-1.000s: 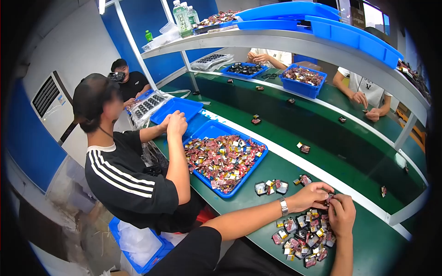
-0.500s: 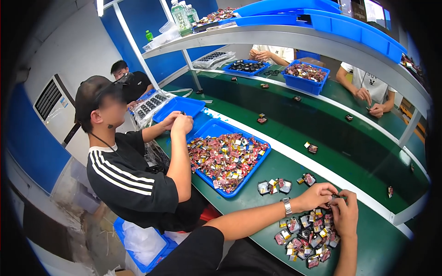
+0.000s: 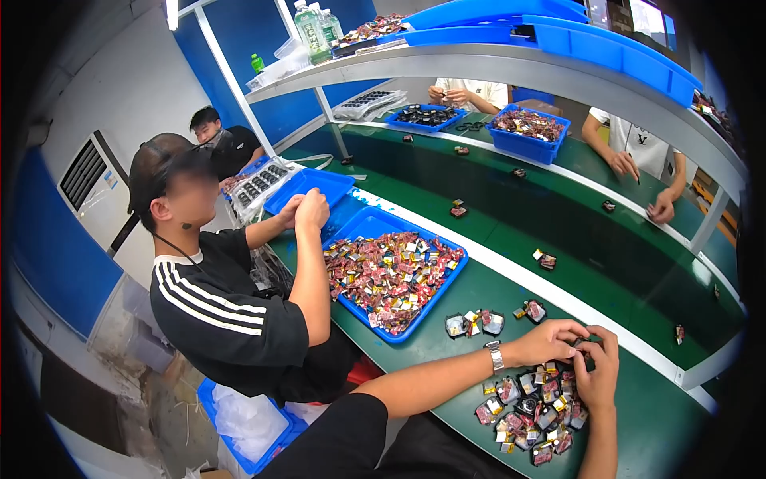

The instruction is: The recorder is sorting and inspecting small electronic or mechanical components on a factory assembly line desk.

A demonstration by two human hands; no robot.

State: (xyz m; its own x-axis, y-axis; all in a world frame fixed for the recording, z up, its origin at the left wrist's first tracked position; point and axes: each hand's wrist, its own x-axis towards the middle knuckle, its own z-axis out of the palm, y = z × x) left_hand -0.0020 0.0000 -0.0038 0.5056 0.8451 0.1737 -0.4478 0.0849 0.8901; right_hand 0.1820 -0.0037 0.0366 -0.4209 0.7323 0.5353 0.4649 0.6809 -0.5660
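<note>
My left hand [image 3: 549, 342], with a metal watch on its wrist, meets my right hand [image 3: 598, 374] above the green bench at the lower right. Both are closed, fingers pinched around a small black part [image 3: 580, 343] that they mostly hide. Just below them lies a pile of small electronic assemblies [image 3: 527, 411], black housings with red circuit boards and silver-and-yellow battery cells. To the left of my left hand, a few more such assemblies [image 3: 493, 322] rest apart from the pile.
A blue tray [image 3: 391, 337] full of red boards with cells stands beyond my left forearm, next to a seated co-worker [image 3: 231, 303]. Past a white rail, a green conveyor belt [image 3: 479, 231] carries scattered assemblies. A metal shelf [image 3: 479, 57] spans overhead; other people work across the belt.
Assemblies on the belt have shifted slightly toward the near right. Across the belt, the right-hand co-worker's hands have moved apart. My own hands have barely moved, still together at the black part.
</note>
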